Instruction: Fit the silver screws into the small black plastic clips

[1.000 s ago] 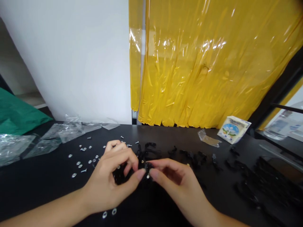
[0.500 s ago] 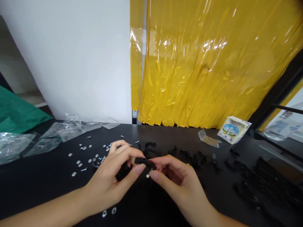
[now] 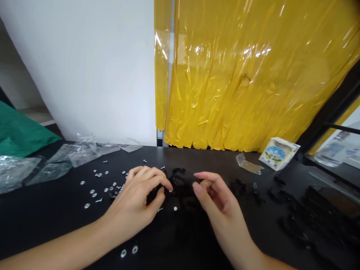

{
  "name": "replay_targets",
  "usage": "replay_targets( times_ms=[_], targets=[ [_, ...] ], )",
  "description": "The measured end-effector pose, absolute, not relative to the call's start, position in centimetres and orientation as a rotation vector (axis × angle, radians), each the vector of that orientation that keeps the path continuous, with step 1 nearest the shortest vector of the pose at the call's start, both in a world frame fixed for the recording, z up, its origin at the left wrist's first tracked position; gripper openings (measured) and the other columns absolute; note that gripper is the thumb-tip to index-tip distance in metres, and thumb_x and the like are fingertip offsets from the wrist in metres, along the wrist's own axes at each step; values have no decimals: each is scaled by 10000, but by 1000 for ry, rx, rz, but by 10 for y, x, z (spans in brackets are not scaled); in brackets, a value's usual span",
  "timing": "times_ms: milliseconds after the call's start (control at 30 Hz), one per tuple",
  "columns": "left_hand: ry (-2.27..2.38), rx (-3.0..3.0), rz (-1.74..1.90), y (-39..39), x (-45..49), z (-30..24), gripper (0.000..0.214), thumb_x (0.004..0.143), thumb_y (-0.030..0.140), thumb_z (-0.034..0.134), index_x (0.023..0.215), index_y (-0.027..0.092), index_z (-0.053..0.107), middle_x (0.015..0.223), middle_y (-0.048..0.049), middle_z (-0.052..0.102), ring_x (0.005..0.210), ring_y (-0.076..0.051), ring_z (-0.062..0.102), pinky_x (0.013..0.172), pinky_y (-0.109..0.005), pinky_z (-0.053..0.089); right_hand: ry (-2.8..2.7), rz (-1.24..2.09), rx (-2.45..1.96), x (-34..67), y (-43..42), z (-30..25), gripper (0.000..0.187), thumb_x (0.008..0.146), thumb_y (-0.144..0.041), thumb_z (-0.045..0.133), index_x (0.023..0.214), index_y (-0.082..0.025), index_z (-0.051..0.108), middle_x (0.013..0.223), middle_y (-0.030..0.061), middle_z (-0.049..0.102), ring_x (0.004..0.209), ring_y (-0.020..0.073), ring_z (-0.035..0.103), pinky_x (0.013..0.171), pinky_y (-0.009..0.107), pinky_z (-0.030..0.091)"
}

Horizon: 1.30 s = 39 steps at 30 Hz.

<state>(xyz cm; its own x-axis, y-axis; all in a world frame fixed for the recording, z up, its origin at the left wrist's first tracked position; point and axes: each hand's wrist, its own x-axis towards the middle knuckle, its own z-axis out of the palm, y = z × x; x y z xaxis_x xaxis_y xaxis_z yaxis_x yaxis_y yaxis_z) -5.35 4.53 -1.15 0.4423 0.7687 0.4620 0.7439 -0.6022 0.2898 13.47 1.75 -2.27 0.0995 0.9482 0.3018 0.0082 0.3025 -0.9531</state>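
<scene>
My left hand [image 3: 143, 193] is over the middle of the black table, fingers curled and thumb bent in under the index finger. Whatever it holds is lost against the dark surface. A small shiny round piece [image 3: 170, 191] shows at its index fingertip, and a screw [image 3: 160, 209] lies just below its thumb. To the right, my right hand [image 3: 218, 200] hovers with thumb and index finger apart and nothing between them. A pale round piece [image 3: 175, 208] lies on the table between the hands. Left of my left hand are scattered screws [image 3: 99, 200] and washers [image 3: 87, 206].
Two washers [image 3: 135, 249] lie near the front. Dark parts [image 3: 239, 185] are spread behind and right of my right hand, with a larger heap [image 3: 323, 221] at far right. Clear plastic bags [image 3: 81, 153], a printed box [image 3: 278, 153] and a yellow curtain [image 3: 239, 75] stand behind.
My hands have separated, the right one moving right and opening. The black part that was held between them can no longer be made out.
</scene>
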Motion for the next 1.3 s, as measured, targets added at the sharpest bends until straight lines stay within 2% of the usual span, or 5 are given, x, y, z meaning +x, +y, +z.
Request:
replay_targets(
  times_ms=[333, 833, 967, 1100, 1300],
  targets=[
    [1370, 2623, 768, 46, -53, -14, 223, 813, 208, 448, 926, 266, 631, 978, -10, 621, 923, -203, 514, 877, -396, 340, -1332, 982, -1005, 134, 15, -23, 183, 812, -382, 573, 845, -204, 599, 765, 14, 587, 684, 128, 544, 607, 228, 458],
    [1240, 2289, 937, 45, -60, -3, 364, 845, 246, 245, 633, 213, 539, 669, -4, 595, 719, -183, 499, 834, -347, 332, -2154, 601, -829, 132, 6, -29, 224, 740, -137, 592, 884, -281, 684, 940, 16, 694, 925, 183, 618, 882, 345, 437],
    [1227, 2303, 993, 43, -61, -2, 363, 842, 244, 248, 607, 213, 523, 638, -1, 576, 699, -181, 492, 865, -367, 310, -2213, 479, -892, 135, 4, -29, 263, 774, -220, 608, 1033, -249, 642, 1002, 60, 665, 984, 207, 592, 893, 346, 437],
    [1221, 2321, 988, 42, -60, -2, 354, 833, 222, 257, 603, 211, 525, 632, 14, 581, 679, -169, 493, 879, -373, 305, -2379, 487, -683, 134, 4, -28, 494, 781, -394, 629, 1249, -285, 514, 1215, 48, 608, 1143, 217, 526, 1027, 362, 345],
    [1159, 2385, 970, 38, -59, 0, 347, 843, 166, 269, 621, 205, 534, 644, 38, 575, 654, -142, 509, 893, -356, 293, -2413, 491, -659, 132, 6, -32, 538, 774, -441, 628, 1272, -290, 491, 1234, 37, 601, 1176, 224, 507, 1073, 387, 304]
  ],
)
